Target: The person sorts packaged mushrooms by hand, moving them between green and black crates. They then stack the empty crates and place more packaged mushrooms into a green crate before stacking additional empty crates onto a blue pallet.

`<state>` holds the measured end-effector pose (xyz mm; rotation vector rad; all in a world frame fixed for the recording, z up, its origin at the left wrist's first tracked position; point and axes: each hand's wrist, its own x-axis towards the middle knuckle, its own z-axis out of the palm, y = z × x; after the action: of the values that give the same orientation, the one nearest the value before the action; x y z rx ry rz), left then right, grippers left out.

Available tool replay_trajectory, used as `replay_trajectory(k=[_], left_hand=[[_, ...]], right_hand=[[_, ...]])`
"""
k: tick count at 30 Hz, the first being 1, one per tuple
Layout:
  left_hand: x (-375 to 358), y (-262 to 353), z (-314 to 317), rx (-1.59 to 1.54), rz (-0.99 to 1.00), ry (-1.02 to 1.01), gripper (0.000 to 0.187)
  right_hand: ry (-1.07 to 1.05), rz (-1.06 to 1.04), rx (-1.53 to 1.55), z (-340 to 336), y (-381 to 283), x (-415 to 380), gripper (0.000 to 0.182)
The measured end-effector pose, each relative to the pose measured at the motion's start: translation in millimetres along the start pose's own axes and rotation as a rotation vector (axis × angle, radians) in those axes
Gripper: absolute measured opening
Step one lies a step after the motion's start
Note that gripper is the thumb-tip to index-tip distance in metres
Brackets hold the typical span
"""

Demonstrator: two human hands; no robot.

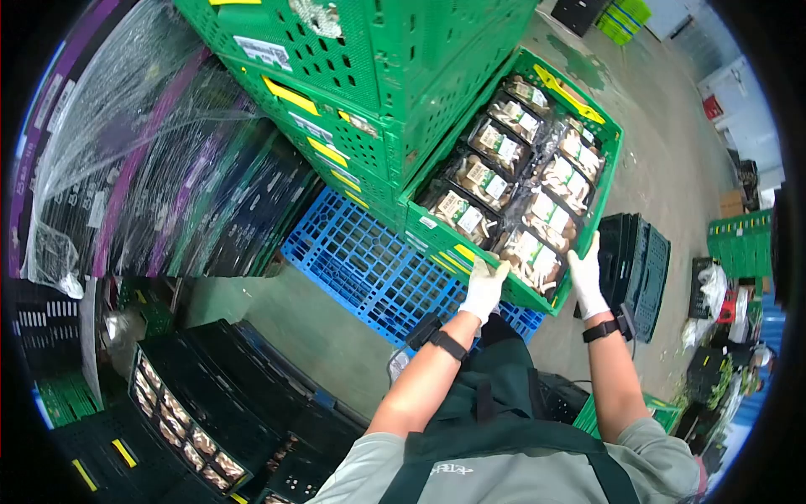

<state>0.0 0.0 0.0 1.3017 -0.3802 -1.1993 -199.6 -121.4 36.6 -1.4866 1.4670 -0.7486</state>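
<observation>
Both gloved hands grip the near rim of a green crate (437, 228) of packed mushroom trays (504, 181): left hand (484, 287) and right hand (585, 281), arms outstretched. Crate rests on a blue pallet (369, 260); open concrete floor (672, 168) lies right.

Perforated green plastic crate (437, 231) holds glossy film-wrapped packs (495, 147).

The concrete floor (672, 160) carries a blue pallet (369, 260). A stack of green crates (378, 92) stands on the pallet. Right of the pallet lie black crates (642, 260), seemingly folded flat.
</observation>
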Motion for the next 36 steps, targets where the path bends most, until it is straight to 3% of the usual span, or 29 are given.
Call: replay_trajectory(k=[2,3,5,9,12,13,16,19,21,22,26,27,29,31,32,33,34,35,36], left_hand=[[7.6,-9.5,-10.6,-0.016,-0.043,0.034,0.032],[9.1,-1.5,9.1,0.105,0.046,-0.004,0.032],[6.6,-12.7,4.3,0.106,-0.009,-0.009,0.035],[-3.2,15.0,-1.1,0.171,-0.105,-0.050,0.057],[23.6,-38.6,3.9,0.318,0.000,0.070,0.048],[23.7,-43.9,4.1,0.321,-0.006,0.066,0.048],[37.0,-33.0,3.5,0.289,-0.075,-0.016,0.053],[26.5,-31.6,-1.7,0.359,-0.089,-0.189,0.093],[31.9,-29.2,1.0,0.368,-0.099,-0.227,0.093],[32.2,-21.8,4.1,0.367,-0.083,-0.206,0.092],[35.7,-22.7,0.4,0.451,-0.126,-0.260,0.089],[21.8,-7.6,-1.6,0.303,-0.149,-0.213,0.088],[27.9,-31.0,2.2,0.246,0.096,0.019,0.053],[20.8,-7.8,-8.5,0.346,-0.198,-0.011,0.051],[50.7,-28.5,-35.4,0.497,-0.286,-0.207,0.047],[34.1,4.7,-39.0,0.253,-0.446,-0.310,0.043],[23.0,24.2,-35.0,0.193,-0.380,-0.405,0.043],[-3.8,56.9,-23.7,0.219,-0.453,-0.292,0.048],[15.1,42.8,-31.0,0.254,-0.398,-0.352,0.051]], right_hand=[[0.139,0.013,-0.382,20.9,30.5,-31.0,0.081],[0.256,-0.244,-0.444,3.1,59.7,-26.4,0.075],[0.218,-0.043,-0.344,8.1,40.4,-42.5,0.067],[0.225,-0.073,-0.398,12.8,42.9,-45.5,0.059],[0.240,0.005,-0.375,15.5,32.3,-42.6,0.056],[0.233,0.016,-0.285,15.9,29.9,-43.2,0.056],[0.234,0.065,-0.402,17.2,24.5,-35.6,0.054],[0.244,-0.003,-0.418,11.0,46.4,-39.5,0.053],[0.276,-0.128,-0.422,8.7,57.3,-31.2,0.052],[0.273,-0.051,-0.401,9.8,51.2,-29.9,0.051],[0.266,-0.094,-0.385,13.6,47.3,-33.1,0.049],[0.326,-0.152,-0.459,15.8,51.8,-33.3,0.045],[0.291,0.064,-0.204,22.6,14.9,-46.6,0.037],[0.107,0.296,0.102,23.0,2.4,-40.0,0.031],[0.105,0.125,0.151,25.8,-3.1,-49.3,0.032],[0.133,-0.037,0.171,28.2,-11.7,-59.8,0.035],[0.211,0.090,-0.302,23.7,-19.8,-63.2,0.049],[0.190,0.005,-0.324,25.9,-7.2,-58.8,0.061],[0.101,0.106,-0.493,15.0,-21.8,-75.2,0.065]])
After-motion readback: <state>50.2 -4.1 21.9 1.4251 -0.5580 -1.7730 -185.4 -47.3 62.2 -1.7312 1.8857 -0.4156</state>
